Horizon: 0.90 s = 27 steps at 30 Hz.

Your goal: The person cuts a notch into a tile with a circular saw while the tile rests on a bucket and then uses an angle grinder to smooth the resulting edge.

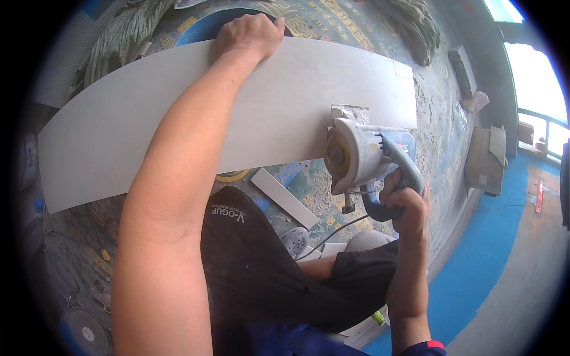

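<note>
A long pale tile (297, 83) lies across the view above my lap. My left hand (248, 37) is closed over its far edge, beside a blue round object (193, 31) partly hidden under it, and my forearm crosses the tile. My right hand (402, 196) grips the curved handle of a dusty handheld cutting saw (350, 151), whose base plate rests at the tile's near right part. A cord runs down from the saw. Below the tile, a narrow pale offcut strip (285, 197) lies on the dusty floor covering.
Crumpled sacks (409, 26) lie at the back. At the right are a cardboard box (484, 160), a window (534, 71) and a blue floor band (463, 279). A round disc (86, 332) lies at lower left. My dark-clothed legs and a grey clog (294, 242) show below.
</note>
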Tool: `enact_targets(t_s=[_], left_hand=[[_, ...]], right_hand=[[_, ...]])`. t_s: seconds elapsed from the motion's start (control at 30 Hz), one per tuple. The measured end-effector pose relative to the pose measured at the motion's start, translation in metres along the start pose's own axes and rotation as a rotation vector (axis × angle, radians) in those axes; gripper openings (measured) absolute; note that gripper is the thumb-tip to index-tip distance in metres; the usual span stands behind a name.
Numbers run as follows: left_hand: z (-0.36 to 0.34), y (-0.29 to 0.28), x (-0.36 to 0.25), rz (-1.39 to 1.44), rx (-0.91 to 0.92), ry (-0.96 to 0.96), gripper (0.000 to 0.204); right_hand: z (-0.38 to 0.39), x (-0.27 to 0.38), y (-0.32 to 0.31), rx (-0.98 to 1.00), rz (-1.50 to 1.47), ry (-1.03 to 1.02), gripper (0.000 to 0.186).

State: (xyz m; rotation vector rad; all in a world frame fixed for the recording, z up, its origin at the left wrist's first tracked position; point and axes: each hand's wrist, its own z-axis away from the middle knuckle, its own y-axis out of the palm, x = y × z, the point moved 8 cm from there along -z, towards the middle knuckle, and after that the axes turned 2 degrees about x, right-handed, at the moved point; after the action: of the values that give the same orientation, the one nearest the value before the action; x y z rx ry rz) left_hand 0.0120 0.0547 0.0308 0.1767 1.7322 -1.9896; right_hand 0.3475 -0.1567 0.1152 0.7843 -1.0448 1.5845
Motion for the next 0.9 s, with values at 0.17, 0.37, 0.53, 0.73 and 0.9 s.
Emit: enact_targets(t_s=[0.17,0.37,0.53,0.73,0.9], left_hand=[[0.0035,-0.0026,-0.0021,0.000,0.002,0.005,0.055],[0.0027,-0.0019,-0.0012,-0.007,-0.002,-0.001,0.056],[0.0026,-0.0017,-0.0024,-0.005,-0.001,-0.002,0.055],[0.0045,-0.0013,-0.0026,-0.002,0.012,-0.007,0.055],[0.0045,-0.0028,-0.0029,-0.008,-0.005,-0.003,0.056]], right_hand=[[0.0008,0.0018,0.0012,-0.021,-0.021,0.011,0.019],[-0.0012,0.0024,0.0028,0.007,-0.014,0.003,0.017],[-0.0007,0.0014,0.0018,-0.007,-0.027,0.005,0.017],[-0.0012,0.0021,0.0029,-0.008,0.016,-0.012,0.016],[-0.0013,0.0057,0.0050,0.012,0.038,-0.044,0.015]])
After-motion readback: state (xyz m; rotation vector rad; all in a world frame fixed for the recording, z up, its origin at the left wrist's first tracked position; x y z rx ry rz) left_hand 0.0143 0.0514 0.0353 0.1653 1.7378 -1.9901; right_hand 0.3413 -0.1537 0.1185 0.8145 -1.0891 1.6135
